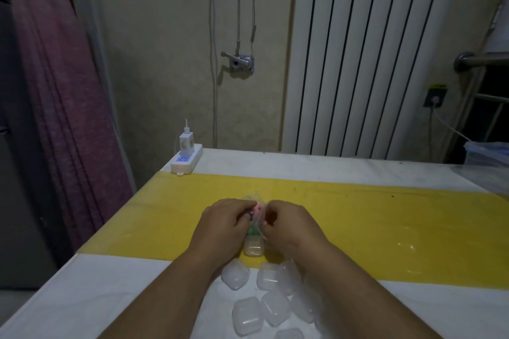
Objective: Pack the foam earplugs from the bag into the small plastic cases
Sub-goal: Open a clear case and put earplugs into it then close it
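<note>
Both hands are clamped on the bag: left hand [223,221] & right hand [289,224] each pinch one side of the clear bag [254,197], fingers curled. Earplugs [256,210], pink & green, sit inside, right between the two grips. One case [253,249] lies just under the grip; can't tell if it's filled. The other cases [274,308] cluster below the wrists, approx. all looking closed & empty. Judging by that, packing has barely begun: bag to open, nearly every case left.

Item: left hand [223,221] and right hand [289,224], bare. Left forearm [170,289] and right forearm [366,289] were bare to the frame's edge.
</note>
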Demonstrator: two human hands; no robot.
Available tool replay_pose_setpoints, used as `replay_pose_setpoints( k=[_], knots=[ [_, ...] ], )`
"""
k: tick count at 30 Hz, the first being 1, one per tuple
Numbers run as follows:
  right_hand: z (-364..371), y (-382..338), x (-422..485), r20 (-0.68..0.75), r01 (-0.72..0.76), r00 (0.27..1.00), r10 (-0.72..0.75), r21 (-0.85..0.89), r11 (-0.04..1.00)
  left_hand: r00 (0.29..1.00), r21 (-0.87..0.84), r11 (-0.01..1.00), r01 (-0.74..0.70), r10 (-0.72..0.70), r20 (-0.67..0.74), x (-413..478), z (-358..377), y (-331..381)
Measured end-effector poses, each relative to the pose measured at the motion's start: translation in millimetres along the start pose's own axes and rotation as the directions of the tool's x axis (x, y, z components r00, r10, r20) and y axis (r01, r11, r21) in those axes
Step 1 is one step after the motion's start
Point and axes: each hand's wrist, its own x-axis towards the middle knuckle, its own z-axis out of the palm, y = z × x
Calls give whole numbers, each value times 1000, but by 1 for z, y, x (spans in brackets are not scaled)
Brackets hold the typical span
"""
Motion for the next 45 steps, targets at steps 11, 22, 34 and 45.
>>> replay_pose_setpoints(
  k=[11, 22, 34, 45],
  knots=[
    [2, 2, 1, -11, -71, 997, 73, 140, 988, 1000, -15, 1000, 1, -2, -23, 1, 1, 1],
    [3, 1, 1, -3, -88, 996, 89, 103, 991, 999, -20, 1000, 19, -20, -30, 1, 2, 1],
    [6, 1, 3, -26, -85, 996, 89, 123, 989, 1000, -34, 999, 16, -17, -25, 2, 4, 0],
    [-12, 5, -8, 89, -15, 996, 11, 46, 999, 1000, 3, 1000, 26, -26, -12, 2, 3, -4]
  ],
)
